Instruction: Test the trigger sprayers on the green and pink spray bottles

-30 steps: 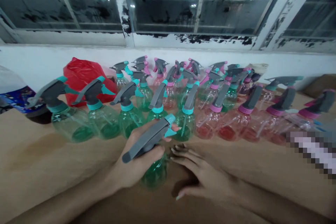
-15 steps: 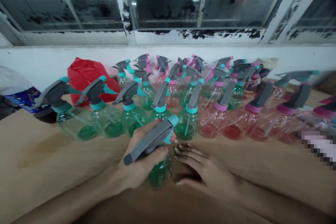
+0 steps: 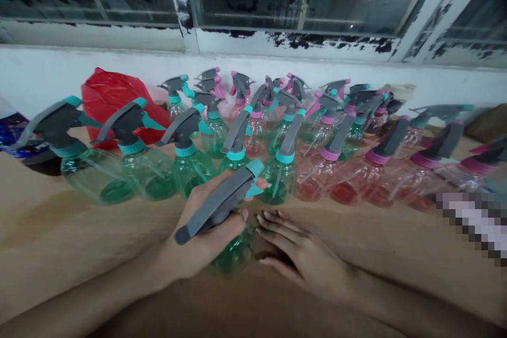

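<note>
My left hand [image 3: 202,227] is wrapped round the neck of a green spray bottle [image 3: 233,253] with a grey and turquoise trigger head. The bottle stands on the wooden table, and its collar is hidden by my fingers. Just to its right my right hand [image 3: 301,248] rests palm down, fingers stretched out, holding nothing. Beyond the hands runs a front row of spray bottles: green ones with turquoise collars, such as this green bottle [image 3: 279,185], then pink ones with magenta collars, such as this pink bottle [image 3: 315,179].
More spray bottles [image 3: 253,134] crowd behind the front row. At the back left is a red plastic bag [image 3: 114,100], beside a dark drink bottle [image 3: 43,163] with a blue label. The wall [image 3: 35,71] and windows close off the back. A blurred-out pinkish patch lies at right.
The view shifts slightly right, then back left and down. My left hand stays round the green spray bottle, and my right hand remains flat beside it.
</note>
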{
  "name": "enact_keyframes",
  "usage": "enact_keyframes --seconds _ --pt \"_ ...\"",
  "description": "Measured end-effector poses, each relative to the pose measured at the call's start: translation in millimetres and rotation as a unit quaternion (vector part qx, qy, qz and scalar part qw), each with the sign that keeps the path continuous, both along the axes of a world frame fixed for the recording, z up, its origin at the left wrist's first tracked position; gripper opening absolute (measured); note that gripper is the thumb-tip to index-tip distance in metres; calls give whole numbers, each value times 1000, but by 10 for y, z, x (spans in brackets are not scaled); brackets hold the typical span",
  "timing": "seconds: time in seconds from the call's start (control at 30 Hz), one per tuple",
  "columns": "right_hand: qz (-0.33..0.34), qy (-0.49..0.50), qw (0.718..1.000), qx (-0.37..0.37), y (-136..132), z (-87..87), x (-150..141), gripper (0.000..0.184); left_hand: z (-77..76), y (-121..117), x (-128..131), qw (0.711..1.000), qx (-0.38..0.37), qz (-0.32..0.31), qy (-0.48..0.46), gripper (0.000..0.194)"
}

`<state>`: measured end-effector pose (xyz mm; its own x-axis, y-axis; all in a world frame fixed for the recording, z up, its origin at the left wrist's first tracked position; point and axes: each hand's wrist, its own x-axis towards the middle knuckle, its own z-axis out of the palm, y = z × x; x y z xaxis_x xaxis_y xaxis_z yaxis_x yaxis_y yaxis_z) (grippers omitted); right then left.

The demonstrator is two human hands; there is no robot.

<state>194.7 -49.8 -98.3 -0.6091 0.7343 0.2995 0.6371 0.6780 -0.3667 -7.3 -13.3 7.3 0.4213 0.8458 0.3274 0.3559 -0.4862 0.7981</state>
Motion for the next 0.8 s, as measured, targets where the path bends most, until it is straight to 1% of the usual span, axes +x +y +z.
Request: enact_keyframes --seconds 0.13,0.33,0.6,0.8 --pt "4 3 1000 -2 3 2 4 45 -14 0 -4 1000 -8 -6 -15 35" --pt "-3 16 1000 15 -1 2 -12 44 -30 -1 1 999 -49 1 -12 36" --pt "-19 25 999 36 -4 -26 -73 38 -18 2 -10 1000 -28 -3 4 39" --pt "-20 28 999 24 -1 -17 -68 38 3 6 -17 1000 -21 -6 18 39"
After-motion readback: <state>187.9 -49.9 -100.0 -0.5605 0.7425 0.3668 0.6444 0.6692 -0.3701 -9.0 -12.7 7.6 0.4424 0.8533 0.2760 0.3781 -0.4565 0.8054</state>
